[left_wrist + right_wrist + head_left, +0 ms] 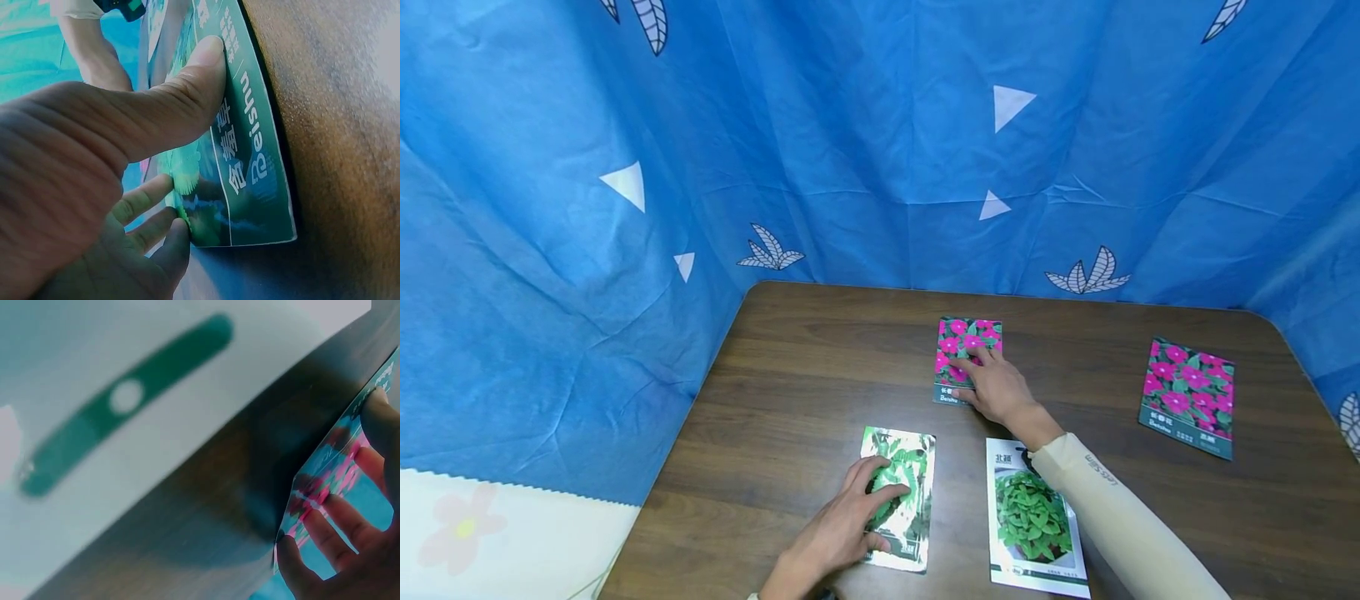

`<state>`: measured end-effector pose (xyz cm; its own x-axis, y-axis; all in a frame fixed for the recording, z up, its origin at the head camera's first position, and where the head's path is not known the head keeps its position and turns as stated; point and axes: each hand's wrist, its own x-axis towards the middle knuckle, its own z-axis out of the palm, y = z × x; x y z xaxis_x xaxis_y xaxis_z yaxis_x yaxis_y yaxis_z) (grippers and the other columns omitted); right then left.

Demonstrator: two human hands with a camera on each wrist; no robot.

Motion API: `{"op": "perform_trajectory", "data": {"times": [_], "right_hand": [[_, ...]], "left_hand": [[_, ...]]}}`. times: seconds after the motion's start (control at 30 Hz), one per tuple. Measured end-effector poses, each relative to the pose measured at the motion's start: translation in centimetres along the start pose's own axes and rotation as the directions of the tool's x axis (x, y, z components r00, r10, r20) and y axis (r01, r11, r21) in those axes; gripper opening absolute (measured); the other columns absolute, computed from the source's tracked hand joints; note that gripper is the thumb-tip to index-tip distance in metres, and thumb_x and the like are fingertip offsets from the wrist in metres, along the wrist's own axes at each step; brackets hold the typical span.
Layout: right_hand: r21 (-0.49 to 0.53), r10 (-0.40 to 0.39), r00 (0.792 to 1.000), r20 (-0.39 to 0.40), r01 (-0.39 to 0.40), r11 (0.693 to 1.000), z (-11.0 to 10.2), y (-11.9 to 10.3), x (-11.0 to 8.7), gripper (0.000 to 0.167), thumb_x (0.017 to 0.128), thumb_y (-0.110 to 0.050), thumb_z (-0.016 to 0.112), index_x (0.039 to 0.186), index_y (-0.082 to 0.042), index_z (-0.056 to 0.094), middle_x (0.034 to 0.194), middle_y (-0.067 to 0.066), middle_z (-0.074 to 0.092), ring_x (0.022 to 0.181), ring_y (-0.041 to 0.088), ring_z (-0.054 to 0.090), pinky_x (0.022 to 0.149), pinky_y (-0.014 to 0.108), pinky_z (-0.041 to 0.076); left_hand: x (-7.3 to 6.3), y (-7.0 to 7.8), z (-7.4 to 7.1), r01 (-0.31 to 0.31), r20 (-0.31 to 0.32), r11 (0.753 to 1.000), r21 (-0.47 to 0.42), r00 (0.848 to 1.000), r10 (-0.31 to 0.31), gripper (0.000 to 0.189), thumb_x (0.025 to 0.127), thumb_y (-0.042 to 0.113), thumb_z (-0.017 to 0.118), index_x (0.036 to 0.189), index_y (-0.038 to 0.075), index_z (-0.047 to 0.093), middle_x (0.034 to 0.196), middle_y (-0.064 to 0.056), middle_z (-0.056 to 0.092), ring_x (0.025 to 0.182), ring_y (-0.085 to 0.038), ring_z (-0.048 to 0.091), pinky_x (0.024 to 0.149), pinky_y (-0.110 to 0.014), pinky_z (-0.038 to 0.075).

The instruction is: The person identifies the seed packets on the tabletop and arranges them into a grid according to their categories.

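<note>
My left hand [842,525] lies over a shiny seed packet [917,500] with green leaves printed on it. Its thumb [203,65] touches the dark green band, while the other fingers spread over the leafy picture. Farther back, my right hand [997,390] rests with spread fingertips on a seed packet [955,333] showing pink flowers. In the right wrist view the fingers reach across this flower packet [322,469], partly covering it. Beneath the right forearm lies a white packet [1030,517] with a leafy green plant, its upper right part hidden by the sleeve.
Another pink-flower packet [1187,396] lies tilted at the right of the brown wooden table [805,358]. A blue cloth [865,150] with white triangles and leaves hangs behind the table and along its left side. Pale floral cloth [512,533] shows at lower left.
</note>
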<state>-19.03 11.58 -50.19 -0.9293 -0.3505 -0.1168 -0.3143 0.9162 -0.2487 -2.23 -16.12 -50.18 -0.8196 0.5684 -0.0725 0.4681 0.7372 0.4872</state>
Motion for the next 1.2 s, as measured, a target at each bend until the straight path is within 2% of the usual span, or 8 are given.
{"op": "perform_trajectory", "data": {"times": [0.27,0.53,0.93,1.2], "right_hand": [[-0.014,-0.015,1.0,0.003,0.015,1.0,0.4,-1.2,0.8,0.06,0.095,-0.047,0.064,0.149,-0.025,0.049,0.154,0.016,0.039,0.141,0.04,0.038,0.11,0.06,0.038],[-0.014,-0.037,0.999,0.009,0.037,0.999,0.9,-3.4,1.5,0.06,0.096,-0.049,0.063,0.149,-0.026,0.049,0.154,0.015,0.038,0.142,0.039,0.037,0.109,0.061,0.039],[-0.026,-0.063,0.998,0.022,0.064,0.998,1.5,-5.7,2.5,0.062,0.095,-0.053,0.061,0.15,-0.028,0.047,0.154,0.014,0.039,0.142,0.037,0.038,0.111,0.058,0.039],[-0.029,-0.078,0.997,0.017,0.079,0.996,1.6,-6.6,3.1,0.062,0.095,-0.054,0.061,0.15,-0.029,0.047,0.154,0.013,0.039,0.143,0.036,0.037,0.111,0.057,0.039]], "left_hand": [[0.1,-0.1,-0.2,-0.028,-0.004,0.999,0.022,1.0,0.028,0.068,0.074,0.039,0.077,0.138,0.027,0.059,0.151,-0.009,0.036,0.141,-0.03,0.032,0.086,-0.021,0.055],[0.1,-0.2,-0.3,-0.02,0.002,1.0,0.018,1.0,0.02,0.069,0.074,0.038,0.078,0.139,0.028,0.058,0.152,-0.009,0.035,0.141,-0.029,0.032,0.093,-0.026,0.054],[0.0,-0.1,-0.2,-0.038,-0.006,0.999,0.024,0.999,0.038,0.067,0.074,0.038,0.079,0.138,0.028,0.059,0.15,-0.009,0.037,0.14,-0.029,0.033,0.092,-0.025,0.054],[0.1,-0.2,-0.3,-0.028,0.003,0.999,0.031,1.0,0.028,0.067,0.075,0.038,0.079,0.138,0.029,0.058,0.151,-0.009,0.036,0.141,-0.029,0.033,0.097,-0.03,0.053]]}}
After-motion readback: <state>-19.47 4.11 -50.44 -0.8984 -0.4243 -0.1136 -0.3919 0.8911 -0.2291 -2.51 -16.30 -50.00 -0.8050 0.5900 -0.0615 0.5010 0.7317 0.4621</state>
